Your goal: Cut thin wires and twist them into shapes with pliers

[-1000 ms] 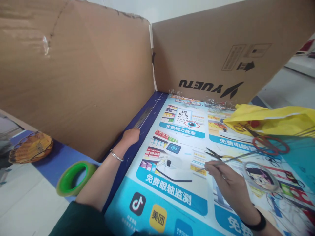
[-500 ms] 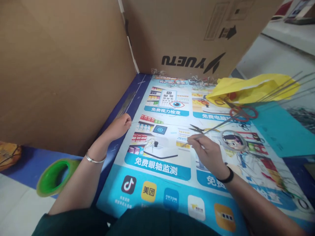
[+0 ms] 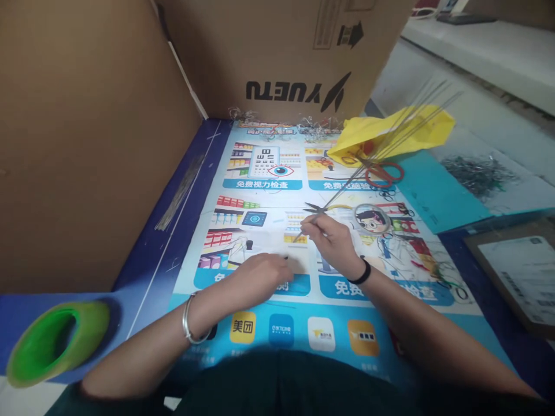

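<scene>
My left hand lies low on the printed poster mat with its fingers curled together; a small dark tip shows at the fingertips, too small to name. A silver bangle circles that wrist. Just to its right, my right hand pinches a thin metal wire whose end slants down to the left. That wrist wears a black band. Dark pliers lie on the mat just beyond the right hand. The two hands are close together but apart.
Cardboard walls stand at left and back. A wire bundle lies by the left wall. Red scissors, long wires, a yellow bag and a clear tape roll are at right. A green tape roll sits near left.
My left hand has pulled back from the wire bundle by the cardboard wall to the mat's middle, beside my right hand. The view has tilted down and swung right.
</scene>
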The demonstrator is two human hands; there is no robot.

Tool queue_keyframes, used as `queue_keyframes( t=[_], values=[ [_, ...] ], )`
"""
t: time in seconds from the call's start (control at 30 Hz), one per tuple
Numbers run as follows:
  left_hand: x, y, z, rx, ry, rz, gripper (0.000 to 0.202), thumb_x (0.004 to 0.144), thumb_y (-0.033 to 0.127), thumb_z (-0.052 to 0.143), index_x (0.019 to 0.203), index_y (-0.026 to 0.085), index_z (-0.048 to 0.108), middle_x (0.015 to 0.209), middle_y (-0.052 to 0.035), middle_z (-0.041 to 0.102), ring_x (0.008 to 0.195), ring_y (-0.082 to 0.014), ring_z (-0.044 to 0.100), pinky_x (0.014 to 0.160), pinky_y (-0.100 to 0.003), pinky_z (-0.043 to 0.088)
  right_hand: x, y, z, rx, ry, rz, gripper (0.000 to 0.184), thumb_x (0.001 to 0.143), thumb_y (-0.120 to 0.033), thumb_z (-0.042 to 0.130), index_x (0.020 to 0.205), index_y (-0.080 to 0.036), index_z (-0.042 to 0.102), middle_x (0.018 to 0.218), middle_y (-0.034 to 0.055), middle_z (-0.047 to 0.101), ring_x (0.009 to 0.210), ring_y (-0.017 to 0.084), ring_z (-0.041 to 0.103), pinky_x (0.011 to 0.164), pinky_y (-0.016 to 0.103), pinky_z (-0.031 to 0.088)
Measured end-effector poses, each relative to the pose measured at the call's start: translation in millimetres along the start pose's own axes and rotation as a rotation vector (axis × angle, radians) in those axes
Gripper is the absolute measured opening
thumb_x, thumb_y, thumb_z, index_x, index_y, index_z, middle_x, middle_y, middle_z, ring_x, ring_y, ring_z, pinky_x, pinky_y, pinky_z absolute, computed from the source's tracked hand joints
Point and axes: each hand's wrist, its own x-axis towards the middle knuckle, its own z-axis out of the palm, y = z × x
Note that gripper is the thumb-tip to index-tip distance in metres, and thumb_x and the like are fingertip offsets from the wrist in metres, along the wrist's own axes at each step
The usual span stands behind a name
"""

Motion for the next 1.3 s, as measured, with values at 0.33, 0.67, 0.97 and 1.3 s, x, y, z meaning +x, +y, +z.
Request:
queue_keyframes(
  t=[0.33,0.67,0.97,1.3],
  values=[
    [-17,-34,-25.8,0.092,0.049,-0.155,0.024,0.087,0.015,0.042,0.095,0.017,0.065,0.087,-0.0058,0.066,0.085,-0.0184,0.059,0.073,-0.03,0.046,1,5,0,0.017,0.022,-0.005,0.014,0.087,-0.025,0.05,0.076,-0.02,0.057,0.075,0.0004,0.064,0.068,0.012,0.059,0.064,0.023,0.045],
    [-14,-17,-23.3,0.123,-0.006,-0.07,0.017,0.084,0.018,0.05,0.096,0.02,0.062,0.089,-0.0041,0.065,0.083,-0.0186,0.059,0.071,-0.03,0.046,0,4,0,0.005,-0.001,0.001,0.018,0.089,-0.028,0.048,0.074,-0.021,0.055,0.076,0.0011,0.065,0.069,0.013,0.059,0.065,0.024,0.046],
    [14,3,-3.9,0.39,-0.135,0.203,0.018,0.076,-0.001,0.048,0.072,0.013,0.059,0.072,-0.0069,0.062,0.069,-0.021,0.058,0.058,-0.031,0.043,0,3,0,-0.011,0.001,-0.026,0.016,0.088,-0.026,0.048,0.075,-0.02,0.054,0.077,0.0014,0.065,0.069,0.012,0.059,0.064,0.024,0.045],
    [7,-14,-2.6,0.281,-0.128,0.118,0.019,0.081,0.004,0.042,0.089,0.014,0.057,0.088,-0.0088,0.062,0.074,-0.0199,0.058,0.061,-0.03,0.044,-1,10,2,0.019,0.032,-0.089,0.019,0.088,-0.024,0.048,0.07,-0.019,0.051,0.078,0.0014,0.064,0.071,0.012,0.058,0.066,0.023,0.044]
  ],
)
